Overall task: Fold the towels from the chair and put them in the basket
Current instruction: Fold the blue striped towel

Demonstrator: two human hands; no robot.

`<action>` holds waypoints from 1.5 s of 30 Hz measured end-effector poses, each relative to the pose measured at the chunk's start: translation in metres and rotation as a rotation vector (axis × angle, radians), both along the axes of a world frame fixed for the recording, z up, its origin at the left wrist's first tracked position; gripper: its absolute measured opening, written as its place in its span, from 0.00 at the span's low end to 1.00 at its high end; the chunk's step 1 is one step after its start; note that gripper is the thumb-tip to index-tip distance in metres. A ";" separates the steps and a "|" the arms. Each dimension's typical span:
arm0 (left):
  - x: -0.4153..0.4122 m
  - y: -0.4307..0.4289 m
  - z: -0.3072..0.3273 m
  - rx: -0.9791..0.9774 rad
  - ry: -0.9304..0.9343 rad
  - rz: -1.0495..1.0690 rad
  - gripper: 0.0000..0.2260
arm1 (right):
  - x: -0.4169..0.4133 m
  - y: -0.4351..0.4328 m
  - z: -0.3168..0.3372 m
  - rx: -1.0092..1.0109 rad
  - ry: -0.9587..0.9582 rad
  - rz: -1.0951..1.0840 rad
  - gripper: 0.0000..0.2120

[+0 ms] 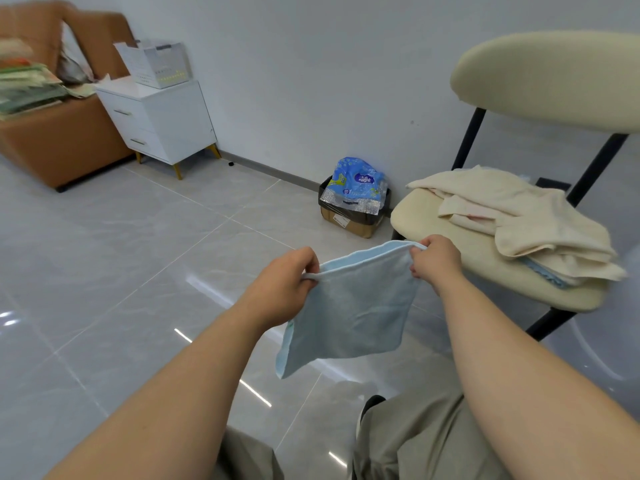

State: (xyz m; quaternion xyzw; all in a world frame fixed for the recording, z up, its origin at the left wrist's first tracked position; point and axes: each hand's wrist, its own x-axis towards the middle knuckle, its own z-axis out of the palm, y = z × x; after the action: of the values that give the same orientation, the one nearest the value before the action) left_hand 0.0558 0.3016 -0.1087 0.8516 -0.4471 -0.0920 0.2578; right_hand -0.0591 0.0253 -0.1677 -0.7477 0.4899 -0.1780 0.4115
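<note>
Towel (pixel 349 306) hangs in the air by the chair (pixel 485 251), held by its top edge so it drops flat, ready to fold, I think. Left hand (pixel 284 289) pinches one top corner, right hand (pixel 436 259) pinches the other, both arms stretched forward. More towels (pixel 536 216) lie on the seat

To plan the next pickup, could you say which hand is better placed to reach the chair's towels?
Likely the right hand: it is nearer the cream towels than the left hand; both pinch the blue towel.
</note>
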 end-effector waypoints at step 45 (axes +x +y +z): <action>0.012 0.002 -0.015 0.404 -0.232 -0.032 0.09 | 0.003 0.013 0.016 -0.221 0.026 0.072 0.07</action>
State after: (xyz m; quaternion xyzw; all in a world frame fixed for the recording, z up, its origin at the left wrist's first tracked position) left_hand 0.0679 0.3033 -0.1241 0.8835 -0.4597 -0.0852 0.0276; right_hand -0.0561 0.0383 -0.1515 -0.8078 0.4453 -0.2065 0.3263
